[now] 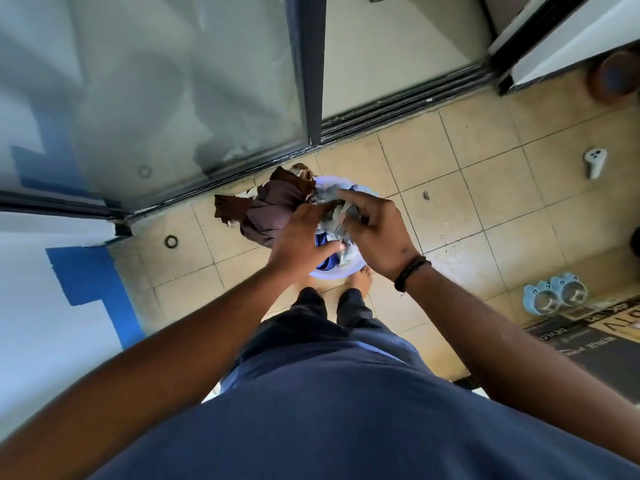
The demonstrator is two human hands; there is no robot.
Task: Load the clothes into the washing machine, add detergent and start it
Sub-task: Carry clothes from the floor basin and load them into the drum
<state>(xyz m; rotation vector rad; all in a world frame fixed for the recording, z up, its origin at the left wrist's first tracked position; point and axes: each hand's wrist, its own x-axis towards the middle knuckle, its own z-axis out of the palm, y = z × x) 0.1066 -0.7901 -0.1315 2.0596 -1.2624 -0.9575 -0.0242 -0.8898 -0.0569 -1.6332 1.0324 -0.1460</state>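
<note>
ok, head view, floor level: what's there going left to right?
Small ring on the tiles → brown garment draped over the basin's edge → left hand → right hand, both in the grey clothes → white controller.

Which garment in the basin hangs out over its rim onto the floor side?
The brown garment: it spills over the basin rim toward the glass door, while the grey garment and blue garment stay inside under both hands.

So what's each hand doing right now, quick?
Left hand: fingers curled into the grey cloth in the basin, gripping it.
Right hand: also gripping the grey cloth.
</note>
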